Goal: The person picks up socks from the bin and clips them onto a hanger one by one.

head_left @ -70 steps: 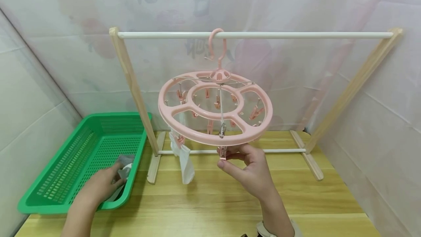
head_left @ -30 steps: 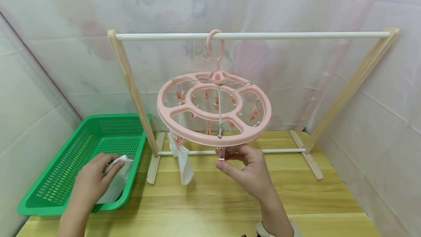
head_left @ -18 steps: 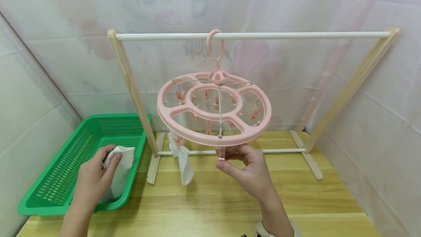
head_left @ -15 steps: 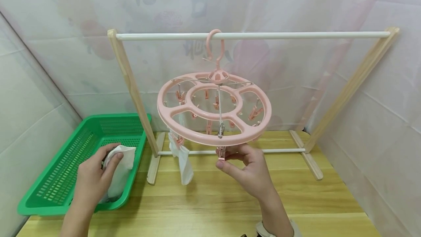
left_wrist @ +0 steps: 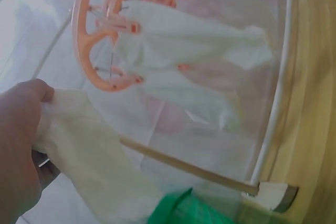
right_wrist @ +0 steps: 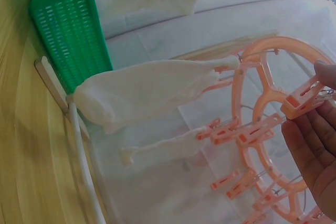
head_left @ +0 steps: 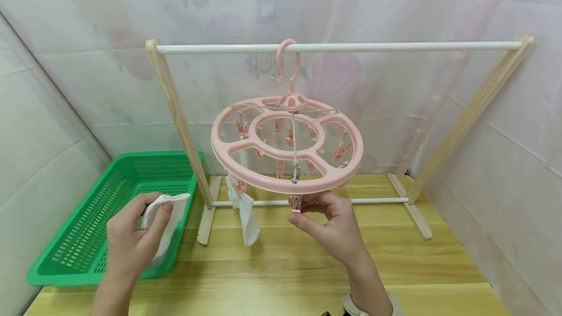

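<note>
In the lower left of the head view, we are gripping a white sock (head_left: 169, 218) with our left hand (head_left: 131, 238), fingers and thumb curled round its upper end, just above the near right corner of the green basket (head_left: 79, 238). In the lower middle of that frame, our right hand (head_left: 333, 228) is pinching a pink clip (head_left: 296, 204) between thumb and forefinger; the clip is hanging from the near rim of the round pink clip hanger (head_left: 287, 145). The hanger's hook is sitting over the white rail (head_left: 395, 46) of the wooden rack (head_left: 175, 106) across the upper part of the frame. Another white sock (head_left: 246, 213) is hanging from a clip at the hanger's left side, just left of our right hand. The rack and basket are standing on the wooden table (head_left: 285, 267).
</note>
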